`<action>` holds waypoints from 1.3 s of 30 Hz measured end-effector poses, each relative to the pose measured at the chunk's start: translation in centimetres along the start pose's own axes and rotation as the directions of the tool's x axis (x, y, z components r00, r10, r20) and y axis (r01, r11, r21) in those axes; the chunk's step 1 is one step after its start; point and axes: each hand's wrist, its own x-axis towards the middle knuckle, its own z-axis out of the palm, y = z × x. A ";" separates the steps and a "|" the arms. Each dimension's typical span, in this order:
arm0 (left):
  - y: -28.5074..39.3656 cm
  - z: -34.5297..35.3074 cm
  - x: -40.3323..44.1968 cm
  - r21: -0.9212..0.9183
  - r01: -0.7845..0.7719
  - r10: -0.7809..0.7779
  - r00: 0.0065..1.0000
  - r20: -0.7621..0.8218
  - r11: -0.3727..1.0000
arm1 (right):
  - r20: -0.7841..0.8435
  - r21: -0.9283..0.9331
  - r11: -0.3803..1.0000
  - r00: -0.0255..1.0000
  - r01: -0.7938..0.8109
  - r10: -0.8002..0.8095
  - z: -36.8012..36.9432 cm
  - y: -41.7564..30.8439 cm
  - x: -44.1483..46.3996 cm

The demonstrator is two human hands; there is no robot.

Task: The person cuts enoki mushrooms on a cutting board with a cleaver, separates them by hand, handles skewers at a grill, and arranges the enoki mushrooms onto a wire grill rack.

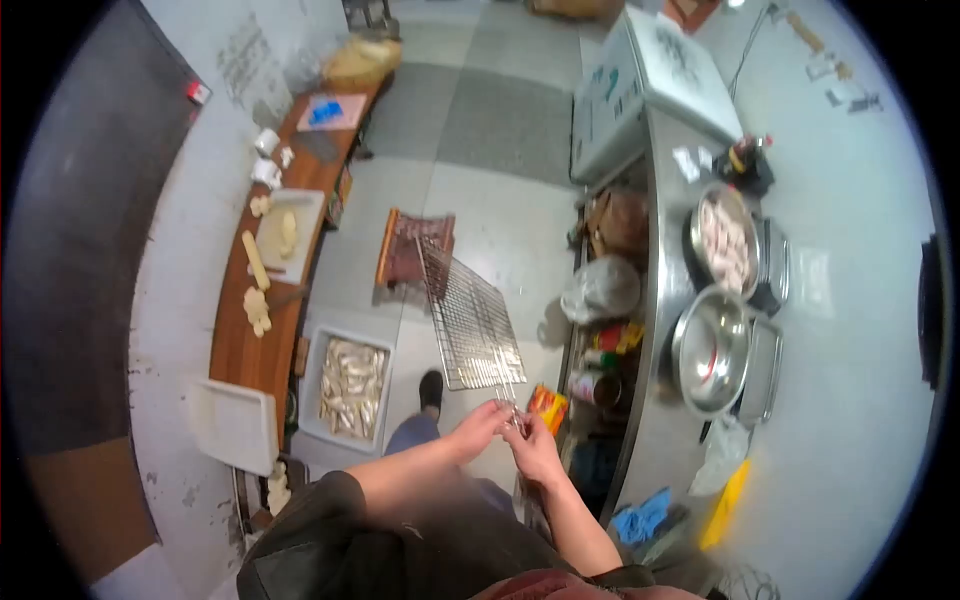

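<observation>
A person's left hand [480, 428] and right hand [535, 450] meet at the metal handle [504, 392] of a wire grill basket [472, 325], each grip pinched around it, the flat mesh held out ahead over the floor [400, 345]. A blue cloth [642, 517] lies at the near end of the steel desk [655, 405] to the right, while an orange and yellow packet [547, 405] shows just beyond the right hand. A dark shoe [431, 389] stands beside a white tub [311, 395] of silvery fish [352, 385] on the floor to the left. Farther along the steel desk, a shiny metal bowl [712, 350] sits just before a second bowl [697, 243] filled with pale pieces [724, 240]. Across the room, a white cutting board [285, 262] rests on the brown wooden desk [235, 350] near the wall. The basket's far end overlaps, in this view, a low reddish-brown stool [402, 262]; whether the two touch cannot be told. Beyond, a blue item [325, 112] lies on a pinkish board [350, 108], and a white freezer [607, 120] stands past the steel desk's far end.
</observation>
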 end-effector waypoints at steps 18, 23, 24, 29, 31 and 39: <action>59.7 -18.9 24.4 0.906 0.168 0.501 0.864 0.055 -0.388 | 0.153 -0.176 0.967 0.976 0.184 -0.158 -40.2 -24.4 41.8; 77.2 -19.8 25.4 0.629 0.288 0.586 0.738 0.335 -0.722 | 0.372 -0.508 0.691 0.854 0.514 -0.362 -44.7 -38.8 60.7; 80.1 -18.7 26.2 0.602 0.333 0.608 0.719 0.336 -0.726 | 0.387 -0.611 0.598 0.855 0.518 -0.345 -45.0 -42.2 64.2; 92.6 -18.4 37.4 0.472 0.525 0.697 0.626 0.349 -0.708 | 0.392 -0.805 0.271 0.816 0.528 -0.425 -43.2 -54.0 81.7; 97.0 -16.6 43.3 0.394 0.566 0.690 0.603 0.401 -0.724 | 0.363 -0.856 0.269 0.884 0.441 -0.294 -41.3 -58.2 87.7; 112.2 -5.2 66.5 0.052 0.275 0.280 0.945 0.167 -0.960 | 0.587 -0.493 0.658 0.776 0.570 -0.232 -37.6 -62.1 109.0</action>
